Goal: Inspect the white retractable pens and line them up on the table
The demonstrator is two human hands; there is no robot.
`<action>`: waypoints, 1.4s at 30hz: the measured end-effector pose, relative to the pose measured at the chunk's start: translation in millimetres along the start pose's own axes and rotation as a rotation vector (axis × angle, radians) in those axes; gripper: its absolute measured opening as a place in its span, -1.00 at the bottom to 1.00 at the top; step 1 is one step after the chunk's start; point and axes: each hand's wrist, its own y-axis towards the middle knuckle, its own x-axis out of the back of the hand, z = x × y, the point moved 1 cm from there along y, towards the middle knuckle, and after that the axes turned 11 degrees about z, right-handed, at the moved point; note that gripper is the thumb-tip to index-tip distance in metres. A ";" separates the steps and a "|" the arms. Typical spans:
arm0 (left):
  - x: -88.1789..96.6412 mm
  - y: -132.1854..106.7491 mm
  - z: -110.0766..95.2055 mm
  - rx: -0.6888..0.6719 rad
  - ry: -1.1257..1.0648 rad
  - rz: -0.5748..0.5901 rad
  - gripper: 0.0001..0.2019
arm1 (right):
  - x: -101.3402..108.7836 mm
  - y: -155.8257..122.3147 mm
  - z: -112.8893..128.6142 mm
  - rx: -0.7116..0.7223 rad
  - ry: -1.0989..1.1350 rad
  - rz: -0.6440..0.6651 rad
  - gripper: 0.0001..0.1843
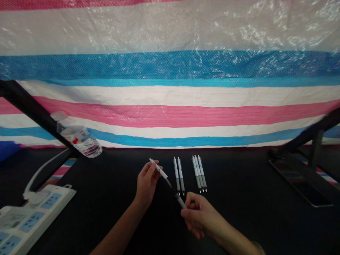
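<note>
My left hand (147, 184) pinches the white upper barrel of a pen (159, 170), its thin refill tip slanting down to the right. My right hand (198, 214) is closed on a short grey pen part (180, 200), which points up towards that tip with a small gap between them. Just beyond the hands, two white-and-grey pens (179, 175) lie side by side on the black table. To their right lie three more pens (199, 173), close together.
A clear water bottle (79, 139) stands at the back left by a black frame bar (29, 106). White power strips (32, 221) sit at the near left. A phone (300, 182) lies at the right. A striped tarpaulin (170, 88) hangs behind the table.
</note>
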 end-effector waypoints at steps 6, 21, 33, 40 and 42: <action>3.9 1.6 0.7 -0.010 -0.029 -0.036 -0.70 | -1.0 -2.1 3.2 0.006 -0.008 -0.003 -0.56; -15.5 -20.4 8.9 0.103 0.212 0.263 -0.71 | 3.5 2.5 -0.7 0.037 0.012 -0.057 -0.52; -14.1 -22.6 9.5 0.138 0.182 0.328 -0.75 | 5.2 4.4 0.7 0.056 0.069 -0.080 -0.45; -14.1 -21.2 10.1 0.160 0.110 0.334 -0.77 | 7.5 6.3 -6.4 0.028 0.107 -0.023 -0.42; -14.5 -21.2 9.7 0.157 0.106 0.326 -0.77 | 8.0 6.6 -6.6 0.020 0.115 -0.008 -0.37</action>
